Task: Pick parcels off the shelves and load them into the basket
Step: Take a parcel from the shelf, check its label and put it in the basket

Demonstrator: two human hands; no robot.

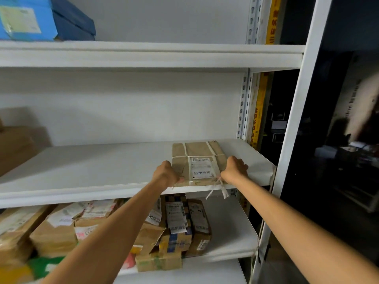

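**Two-Handed Pull at the Shelf Edge: Snag and Drop Risks**

Nearest the camera, both forearms are reaching up to the middle shelf [82, 177]. The left hand [166, 174] is curling round the near left corner of the flat brown parcel [198, 158]; the right hand [235, 168] is gripping its right edge, fingers [243, 165] wrapped over the side. How firmly the left fingers are closing cannot be told, as they are hidden behind the knuckles. The parcel is lying flat at the front right of the shelf, its near edge reaching the lip. Frayed white strapping [218, 190] is dangling below that lip and, in my judgement, is likely to catch on the shelf edge or upright as the parcel is coming out. A thin, limp packet may also sag and slip. Beneath, stacked boxes [180, 226] are sitting where a dropped parcel would land. The basket is not in view
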